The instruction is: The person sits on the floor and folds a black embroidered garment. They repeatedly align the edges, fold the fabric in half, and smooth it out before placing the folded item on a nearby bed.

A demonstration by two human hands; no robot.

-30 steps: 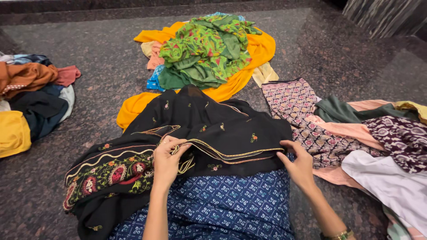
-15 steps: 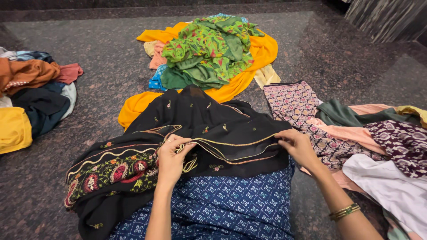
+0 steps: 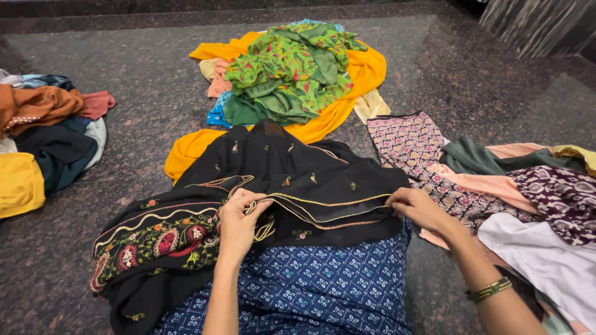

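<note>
Both hands are on the black embroidered cloth (image 3: 292, 180), spread on the stone floor (image 3: 149, 118) over a blue printed garment (image 3: 310, 285); the left hand (image 3: 239, 223) pinches its gold-trimmed edge tight, the right hand (image 3: 419, 208) closes on the same edge, near a patterned pile (image 3: 528, 198)

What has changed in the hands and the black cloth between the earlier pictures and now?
The right hand moved up from the lower edge of the black embroidered cloth and took hold of its gold-trimmed border, stretching it level. The left hand kept its grip on the same border. The green and yellow pile and the side heaps stayed put.
</note>
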